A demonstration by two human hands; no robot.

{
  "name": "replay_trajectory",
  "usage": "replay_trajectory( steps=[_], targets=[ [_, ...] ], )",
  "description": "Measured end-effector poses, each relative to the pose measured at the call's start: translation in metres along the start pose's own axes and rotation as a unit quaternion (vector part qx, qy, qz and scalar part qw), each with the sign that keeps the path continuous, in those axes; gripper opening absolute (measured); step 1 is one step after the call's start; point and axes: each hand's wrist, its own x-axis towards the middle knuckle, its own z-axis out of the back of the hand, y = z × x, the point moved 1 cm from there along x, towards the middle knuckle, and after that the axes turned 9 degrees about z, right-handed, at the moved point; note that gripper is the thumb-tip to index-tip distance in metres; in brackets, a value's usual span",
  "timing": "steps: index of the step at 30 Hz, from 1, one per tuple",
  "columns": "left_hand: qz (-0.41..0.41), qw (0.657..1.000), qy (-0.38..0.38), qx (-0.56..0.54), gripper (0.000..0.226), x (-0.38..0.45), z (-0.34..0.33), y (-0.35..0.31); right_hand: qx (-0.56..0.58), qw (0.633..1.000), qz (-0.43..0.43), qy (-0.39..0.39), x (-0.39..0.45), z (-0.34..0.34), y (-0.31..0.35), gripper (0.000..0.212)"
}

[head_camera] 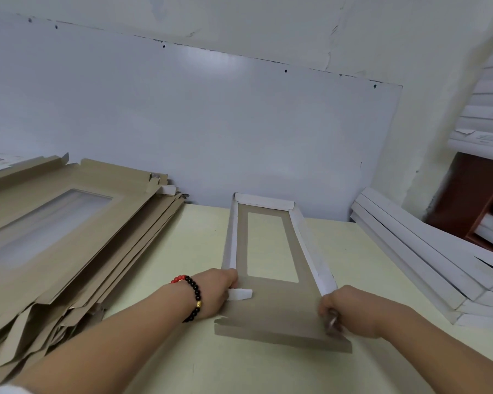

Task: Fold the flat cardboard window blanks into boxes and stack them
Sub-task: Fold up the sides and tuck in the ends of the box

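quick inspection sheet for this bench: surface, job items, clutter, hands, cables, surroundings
Surface: pale table, bare in the middle.
Job's things: half-folded box, far and side walls up, near flap flat; pile of flat blanks on the left; stack of folded boxes on the right.
Clutter: nothing seen.
Grippers: left hand grips the near left corner tab; right hand grips the near right corner, blurred.
Cables: nothing seen.
Surroundings: white wall panel; more white boxes top right.

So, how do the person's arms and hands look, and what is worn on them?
Both forearms are bare. The left hand has a bead bracelet at the wrist: mostly black beads, some red ones and one gold bead. The right hand shows no jewellery. A bit of white sleeve appears at the lower left edge.
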Motion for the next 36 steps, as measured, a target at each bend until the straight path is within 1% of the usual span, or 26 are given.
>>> replay_trajectory(
  steps=[3,4,6,7,10,14,18,21,24,27,28,29,31,32,33,34,35,36],
  targets=[
    [-0.017,1.000,-0.015,0.011,0.011,-0.002,0.001,-0.002,-0.023,1.000,-0.010,-0.015,0.000,0.002,-0.003,0.019],
    [-0.026,0.999,-0.019,0.017,0.011,-0.003,0.002,-0.003,-0.040,0.999,-0.008,-0.020,-0.001,0.003,-0.005,0.019],
    [-0.043,0.998,-0.027,0.024,0.013,-0.004,0.004,-0.004,-0.047,0.998,0.004,-0.033,-0.002,0.004,-0.009,0.029],
    [-0.049,0.998,-0.032,0.025,0.015,-0.004,0.005,-0.005,-0.051,0.998,0.013,-0.042,-0.003,0.003,-0.010,0.030],
    [-0.046,0.997,-0.037,0.040,0.020,-0.004,0.006,-0.007,-0.085,0.993,0.028,-0.076,0.000,-0.001,-0.013,0.020],
    [-0.035,0.998,-0.041,0.030,0.022,-0.002,0.004,-0.008,-0.056,0.991,0.031,-0.114,0.002,-0.008,-0.016,0.021],
    [-0.029,0.999,-0.041,0.016,0.020,-0.001,0.003,-0.007,-0.027,0.987,0.033,-0.153,0.003,-0.011,-0.015,0.028],
    [-0.034,0.998,-0.056,0.008,0.018,-0.001,0.000,-0.005,-0.045,0.987,0.023,-0.152,0.005,-0.013,-0.011,0.031],
    [-0.049,0.996,-0.079,0.013,0.018,-0.001,-0.004,-0.004,-0.060,0.982,0.032,-0.175,0.005,-0.021,-0.014,0.029],
    [-0.068,0.993,-0.098,0.014,0.019,-0.002,-0.007,-0.004,-0.057,0.973,0.063,-0.213,0.003,-0.030,-0.014,0.014],
    [-0.073,0.992,-0.104,0.011,0.019,-0.003,-0.008,-0.003,-0.031,0.977,0.059,-0.205,0.002,-0.032,-0.014,0.008],
    [-0.077,0.991,-0.109,0.009,0.019,-0.004,-0.010,-0.003,-0.023,0.979,0.046,-0.195,0.002,-0.035,-0.016,0.015],
    [-0.083,0.990,-0.117,0.004,0.024,-0.006,-0.013,-0.002,-0.081,0.982,0.022,-0.171,0.004,-0.040,-0.021,0.059],
    [-0.084,0.989,-0.118,-0.006,0.028,-0.006,-0.015,-0.002,-0.104,0.979,0.023,-0.172,0.004,-0.042,-0.023,0.070],
    [-0.083,0.990,-0.112,-0.017,0.034,-0.006,-0.016,-0.002,-0.091,0.979,0.018,-0.184,0.003,-0.043,-0.023,0.071],
    [-0.083,0.991,-0.102,-0.018,0.040,-0.006,-0.017,-0.003,-0.056,0.977,0.020,-0.205,0.002,-0.043,-0.022,0.065],
    [-0.083,0.992,-0.091,-0.003,0.047,-0.005,-0.018,-0.004,-0.033,0.973,0.024,-0.227,0.002,-0.043,-0.021,0.051],
    [-0.079,0.993,-0.080,0.016,0.053,-0.004,-0.019,-0.005,-0.035,0.971,0.018,-0.237,0.001,-0.042,-0.019,0.035]
  ],
)
